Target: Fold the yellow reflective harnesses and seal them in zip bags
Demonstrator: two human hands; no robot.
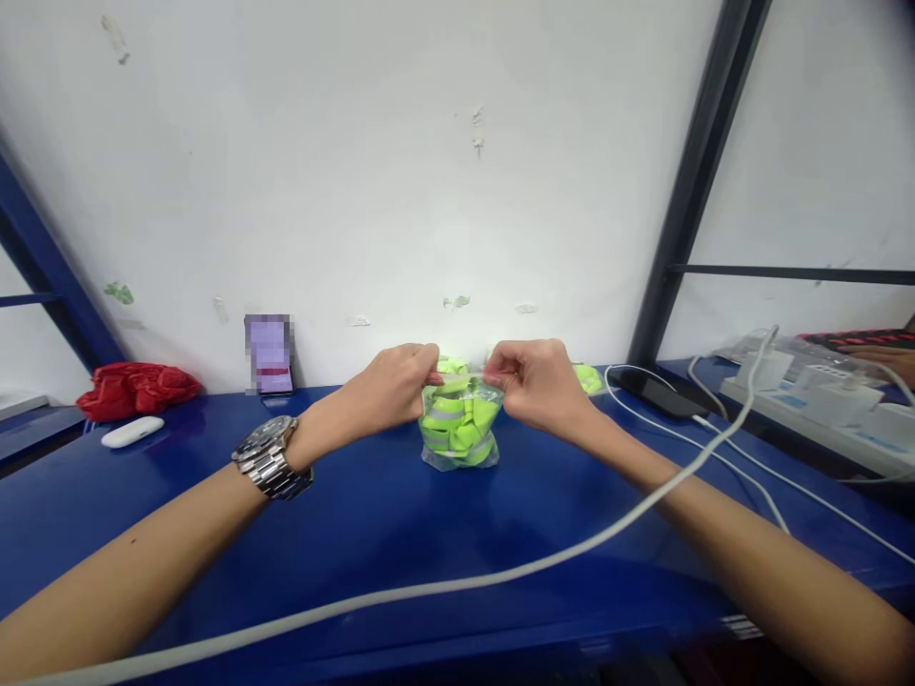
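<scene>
A clear plastic bag point(459, 431) hangs upright just over or on the blue table, with neon-yellow reflective straps showing through it. My left hand point(402, 383) pinches the bag's top edge at its left corner. At the opposite corner, my right hand point(531, 383) is closed on the same edge, thumb against the fingers. The edge is stretched between both hands. Behind them, partly hidden, lie more neon-yellow items point(587, 378) near the wall. A metal watch point(272, 459) is on my left wrist.
A phone point(272, 354) leans on the wall; left of it are a red cloth bundle point(135, 389) and a white case point(132, 432). A dark phone point(658, 393) and power strip point(822, 410) sit right. A white cable point(457, 583) crosses in front of the blue table point(357, 534).
</scene>
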